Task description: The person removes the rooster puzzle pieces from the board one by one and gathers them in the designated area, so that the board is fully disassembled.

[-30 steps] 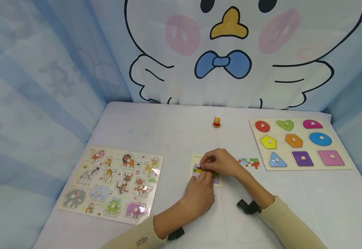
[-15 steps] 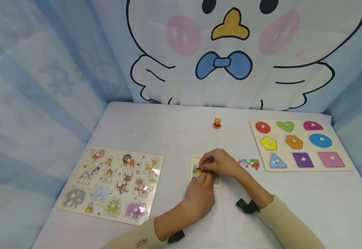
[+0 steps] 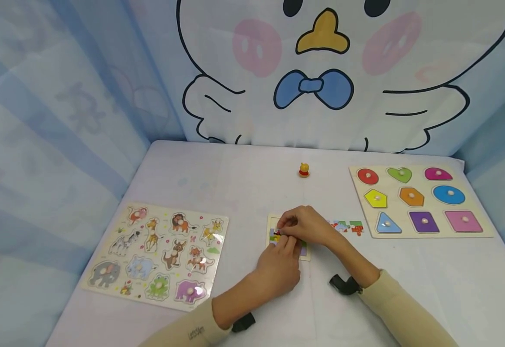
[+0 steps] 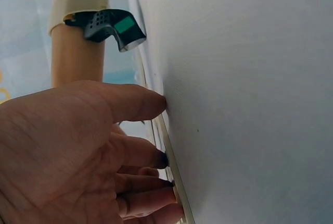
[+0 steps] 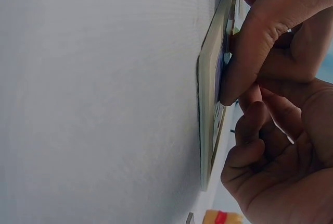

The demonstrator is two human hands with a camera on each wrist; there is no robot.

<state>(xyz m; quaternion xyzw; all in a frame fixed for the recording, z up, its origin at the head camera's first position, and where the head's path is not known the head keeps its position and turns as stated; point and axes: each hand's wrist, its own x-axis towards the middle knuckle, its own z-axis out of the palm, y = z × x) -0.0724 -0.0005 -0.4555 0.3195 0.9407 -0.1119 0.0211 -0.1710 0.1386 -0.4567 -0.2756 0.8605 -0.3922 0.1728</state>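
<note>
A small jigsaw puzzle in a pale frame (image 3: 272,221) lies mid-table in the head view, largely covered by both hands. My left hand (image 3: 278,267) reaches over its near side, fingertips pressing on it. In the left wrist view the left hand (image 4: 78,146) has its fingers fairly straight at the frame's edge. My right hand (image 3: 306,225) pinches a small puzzle piece (image 3: 277,233) at the puzzle's upper left. In the right wrist view the right hand (image 5: 281,166) shows curled fingers beside the puzzle board (image 5: 207,109); its fingertips are partly hidden.
Loose jigsaw pieces (image 3: 352,227) lie right of the right hand. A shape board (image 3: 434,231) with knobbed pieces sits at the right, an animal board (image 3: 157,255) at the left. A small yellow and red bear figure (image 3: 304,170) stands behind the puzzle.
Both hands stay over the puzzle. The right fingertips make only small shifts around the same spot; the boards and the bear figure have not moved.
</note>
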